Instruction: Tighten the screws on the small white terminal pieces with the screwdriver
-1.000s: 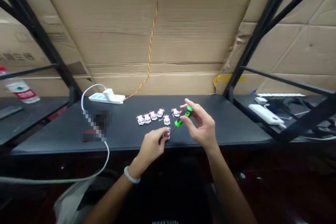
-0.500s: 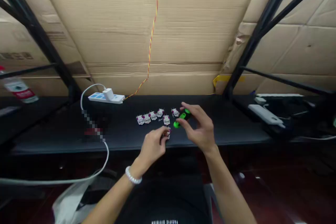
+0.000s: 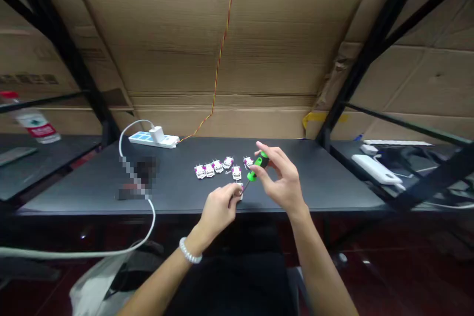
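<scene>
Between the thumb and fingers of my right hand (image 3: 281,177) is a green and black screwdriver (image 3: 259,165), tilted so that its thin shaft points down and left. Its tip reaches a small white and purple part (image 3: 240,192) near the table's front edge. My left hand (image 3: 222,205) pinches that part, and the fingers cover much of it. Similar small white and purple parts (image 3: 209,170) lie in a loose row just beyond, with one more (image 3: 236,173) right behind the held part and another (image 3: 248,162) by the screwdriver handle.
On the black table (image 3: 314,177) a white power strip (image 3: 163,140) with a plug stands at the back left. A white cable (image 3: 151,222) hangs over the front edge. Black metal posts (image 3: 348,79) rise on both sides. A bottle (image 3: 39,126) stands far left, a white device (image 3: 375,169) right.
The view has shifted slightly and brightened. The screwdriver has turned steeper in my right hand, and its shaft now shows, reaching the part in my left hand.
</scene>
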Available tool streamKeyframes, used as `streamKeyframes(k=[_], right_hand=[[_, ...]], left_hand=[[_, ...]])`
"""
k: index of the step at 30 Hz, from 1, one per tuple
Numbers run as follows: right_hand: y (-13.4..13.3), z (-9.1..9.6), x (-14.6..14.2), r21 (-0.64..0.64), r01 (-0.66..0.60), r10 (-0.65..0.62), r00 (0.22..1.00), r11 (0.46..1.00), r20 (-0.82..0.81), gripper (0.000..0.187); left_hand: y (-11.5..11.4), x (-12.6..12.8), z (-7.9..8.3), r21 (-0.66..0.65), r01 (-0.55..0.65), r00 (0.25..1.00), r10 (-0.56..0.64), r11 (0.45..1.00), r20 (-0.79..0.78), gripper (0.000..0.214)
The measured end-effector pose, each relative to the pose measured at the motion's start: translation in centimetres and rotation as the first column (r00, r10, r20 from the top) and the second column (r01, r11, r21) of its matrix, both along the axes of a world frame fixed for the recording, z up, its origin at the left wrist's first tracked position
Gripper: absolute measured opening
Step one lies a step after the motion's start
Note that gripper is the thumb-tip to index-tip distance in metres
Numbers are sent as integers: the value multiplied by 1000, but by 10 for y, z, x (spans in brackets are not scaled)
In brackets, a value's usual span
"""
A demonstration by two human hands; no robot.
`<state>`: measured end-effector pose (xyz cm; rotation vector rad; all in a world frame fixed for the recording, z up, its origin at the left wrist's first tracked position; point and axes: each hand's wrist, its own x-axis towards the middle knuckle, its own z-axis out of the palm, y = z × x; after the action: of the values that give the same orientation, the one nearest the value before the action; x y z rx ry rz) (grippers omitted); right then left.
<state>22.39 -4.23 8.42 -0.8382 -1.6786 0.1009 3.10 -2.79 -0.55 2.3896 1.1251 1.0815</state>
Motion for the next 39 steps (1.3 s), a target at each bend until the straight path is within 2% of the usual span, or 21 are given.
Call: streamKeyframes(k=[9, 15, 17, 19, 22, 24, 29, 31, 35, 37, 39], right_hand=[[8, 14, -4, 96, 43, -58, 986, 994, 155, 48], [11, 12, -13, 137, 45, -66, 987, 990, 149, 45], [11, 11, -13, 99, 9, -22, 992, 995, 125, 44], [9, 10, -11, 8, -81, 80, 992, 997, 98, 48], [7, 11, -8, -110, -200, 208, 976, 974, 60, 56], [8, 13, -8, -97, -165, 172, 982, 982, 74, 53], [11, 18, -12, 38, -27, 21, 989, 999, 147, 39], [10, 18, -12, 34, -41, 36, 988, 999, 150, 41], [6, 19, -9, -52, -162, 168, 973, 985, 155, 53], [7, 20, -8, -39, -143, 147, 974, 989, 173, 48], [10, 20, -9, 30, -66, 60, 981, 997, 183, 39]], left_hand=[[0, 1, 2, -67, 11, 999, -7, 998, 54, 23], [-2, 1, 5, -65, -14, 999, 17, 998, 33, 21], [-2, 1, 4, -67, -18, 999, 20, 998, 35, 21], [-1, 1, 3, -65, -18, 999, 21, 998, 40, 22], [-1, 2, 1, -64, -26, 999, 28, 998, 36, 23], [-1, 3, 0, -55, -36, 999, 38, 998, 37, 23], [-1, 5, -1, -40, -34, 998, 36, 999, 49, 24], [0, 5, -1, -45, -31, 998, 33, 999, 54, 25], [0, 4, -2, -54, -22, 998, 25, 998, 57, 24], [0, 4, -3, -47, -20, 998, 22, 999, 53, 23], [0, 4, -4, -39, -17, 999, 19, 999, 49, 22]])
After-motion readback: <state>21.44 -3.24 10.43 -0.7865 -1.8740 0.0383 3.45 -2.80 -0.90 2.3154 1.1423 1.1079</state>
